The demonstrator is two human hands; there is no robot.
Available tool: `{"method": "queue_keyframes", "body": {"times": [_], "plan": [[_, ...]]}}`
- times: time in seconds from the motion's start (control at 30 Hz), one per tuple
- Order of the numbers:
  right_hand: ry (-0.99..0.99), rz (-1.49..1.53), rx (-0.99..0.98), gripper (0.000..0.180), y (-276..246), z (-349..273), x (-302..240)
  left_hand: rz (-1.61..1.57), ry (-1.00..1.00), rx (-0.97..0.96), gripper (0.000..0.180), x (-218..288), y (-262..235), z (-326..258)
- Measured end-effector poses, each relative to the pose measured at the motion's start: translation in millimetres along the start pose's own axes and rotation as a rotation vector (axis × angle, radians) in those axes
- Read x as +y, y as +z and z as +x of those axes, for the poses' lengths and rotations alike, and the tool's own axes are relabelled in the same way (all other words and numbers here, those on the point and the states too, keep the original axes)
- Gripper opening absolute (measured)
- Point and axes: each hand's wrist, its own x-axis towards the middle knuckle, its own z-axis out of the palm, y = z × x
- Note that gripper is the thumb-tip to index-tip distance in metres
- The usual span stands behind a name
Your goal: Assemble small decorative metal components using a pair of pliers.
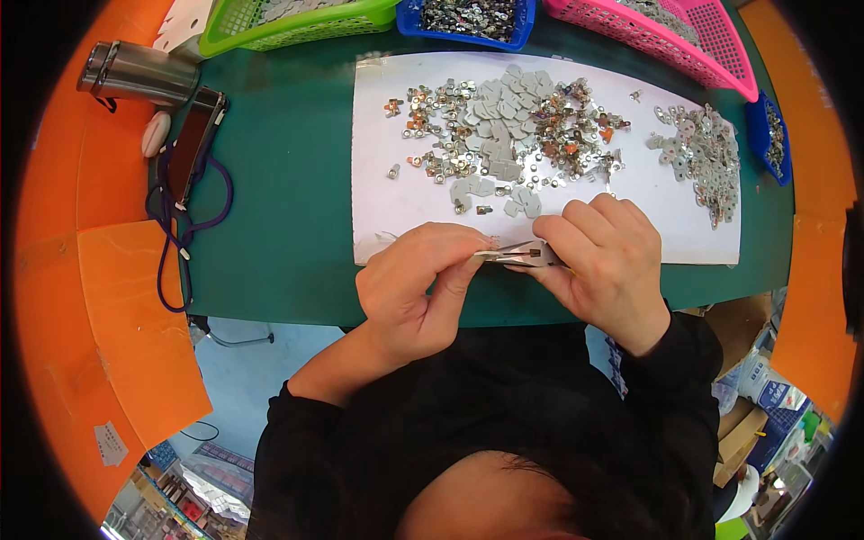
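Note:
My left hand (416, 286) and my right hand (605, 261) meet at the near edge of a white sheet (396, 202). Both pinch a small flat silvery metal part (517, 256) between their fingertips; the right fingers wrap its right end, the left thumb and forefinger hold its left end. Beyond the hands, a heap of small metal pieces and grey flat tabs (508, 126) lies spread over the sheet. A second pile of silvery metal plates (702, 157) sits at the sheet's right end.
A green table (288, 180) carries a green basket (288, 22), a blue bin of parts (468, 20), a pink basket (666, 31) and a small blue bin (772, 135). At left lie a steel flask (139, 74) and a phone with purple lanyard (193, 148).

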Motion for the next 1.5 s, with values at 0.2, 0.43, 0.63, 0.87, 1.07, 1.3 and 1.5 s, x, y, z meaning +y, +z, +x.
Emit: {"method": "queue_keyframes", "body": {"times": [0.2,0.43,0.63,0.87,1.07,1.3,1.5], "plan": [[0.033,0.020,-0.073,0.032,-28,7,12,0.104,0.040,-0.034,0.014,-5,-7,8],[-0.057,-0.109,-0.038,0.033,-29,15,8,0.152,0.105,-0.079,0.013,1,-5,13],[-0.052,-0.129,-0.084,0.034,-26,11,6,0.213,0.094,-0.158,0.008,3,-5,14],[0.036,0.132,-0.157,0.026,-25,10,5,0.260,0.065,-0.160,0.005,1,-9,9],[0.445,1.282,-0.839,0.052,-24,10,8,0.137,-0.060,-0.108,0.006,3,-5,8],[0.430,1.499,-0.983,0.061,-13,11,12,0.117,-0.007,-0.111,0.005,5,-6,9],[0.446,1.401,-0.944,0.059,-12,11,13,0.169,0.003,-0.119,0.006,4,-5,9]]}}
